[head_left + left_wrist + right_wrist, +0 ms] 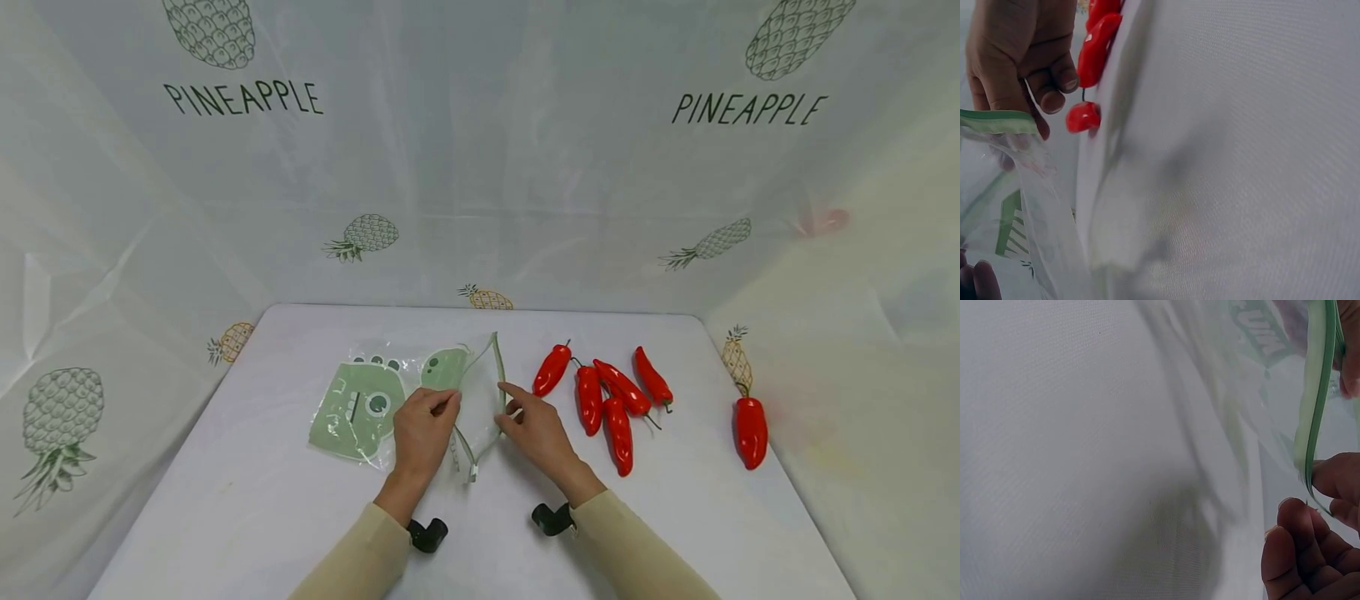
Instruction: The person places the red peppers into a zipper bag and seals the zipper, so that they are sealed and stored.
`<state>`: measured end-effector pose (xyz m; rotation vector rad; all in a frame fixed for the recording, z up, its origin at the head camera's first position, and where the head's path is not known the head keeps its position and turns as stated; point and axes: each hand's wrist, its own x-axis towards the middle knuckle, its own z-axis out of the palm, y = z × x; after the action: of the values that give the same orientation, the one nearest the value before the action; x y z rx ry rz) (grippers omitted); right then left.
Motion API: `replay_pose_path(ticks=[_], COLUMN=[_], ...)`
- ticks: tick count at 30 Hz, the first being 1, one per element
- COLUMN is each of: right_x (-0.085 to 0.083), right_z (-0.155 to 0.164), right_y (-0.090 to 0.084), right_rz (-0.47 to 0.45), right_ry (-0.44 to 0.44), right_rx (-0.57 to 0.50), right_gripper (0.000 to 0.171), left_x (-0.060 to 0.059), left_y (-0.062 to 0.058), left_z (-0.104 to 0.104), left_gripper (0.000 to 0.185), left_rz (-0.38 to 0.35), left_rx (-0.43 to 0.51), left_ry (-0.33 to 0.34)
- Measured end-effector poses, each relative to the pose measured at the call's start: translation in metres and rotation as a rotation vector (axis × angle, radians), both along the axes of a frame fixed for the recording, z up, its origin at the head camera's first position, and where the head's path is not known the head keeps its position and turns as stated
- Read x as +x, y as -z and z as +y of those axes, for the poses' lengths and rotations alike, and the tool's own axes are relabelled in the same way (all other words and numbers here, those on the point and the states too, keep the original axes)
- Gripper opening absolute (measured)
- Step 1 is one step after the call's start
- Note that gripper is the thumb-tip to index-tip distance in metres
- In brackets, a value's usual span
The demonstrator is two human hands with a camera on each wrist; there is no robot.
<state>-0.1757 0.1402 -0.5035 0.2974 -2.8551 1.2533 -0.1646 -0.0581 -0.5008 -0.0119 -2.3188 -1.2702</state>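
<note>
A clear zip bag with a green cartoon-creature print lies on the table, its mouth facing right. The mouth's green zip strip is spread into a wide gap. My left hand pinches the strip's left side. On the opposite side, my right hand has its index finger and thumb at the strip, holding that edge away from the left one. In the left wrist view, the right hand has fingers over the strip. Several red peppers lie to the right of the right hand.
One more red pepper lies apart at the table's right edge. The white table is enclosed by a pale pineapple-print cloth at the back and sides. Dark wrist-worn pieces sit under both forearms.
</note>
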Motion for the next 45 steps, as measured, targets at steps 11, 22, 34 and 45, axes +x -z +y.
replay_pose_path(ticks=[11,22,34,45], right_x=[0.001,0.003,0.011,0.018], right_z=[0.000,0.004,0.038,0.092], right_y=[-0.003,-0.010,-0.013,-0.019], right_rz=[0.009,0.071,0.059,0.097], right_ry=[0.016,0.069,0.143,0.261], right_rx=[-0.006,-0.016,-0.043,0.053], right_gripper=[0.056,0.058,0.059,0.062], left_x=[-0.006,-0.008,-0.009,-0.009], left_y=[0.002,0.003,0.005,0.004], left_z=[0.000,-0.002,-0.003,-0.002], left_gripper=[0.009,0.010,0.011,0.011], left_rz=[-0.006,-0.012,-0.053,-0.070], left_rx=[0.019,0.026,0.068,0.075], left_ry=[0.007,0.011,0.029,0.043])
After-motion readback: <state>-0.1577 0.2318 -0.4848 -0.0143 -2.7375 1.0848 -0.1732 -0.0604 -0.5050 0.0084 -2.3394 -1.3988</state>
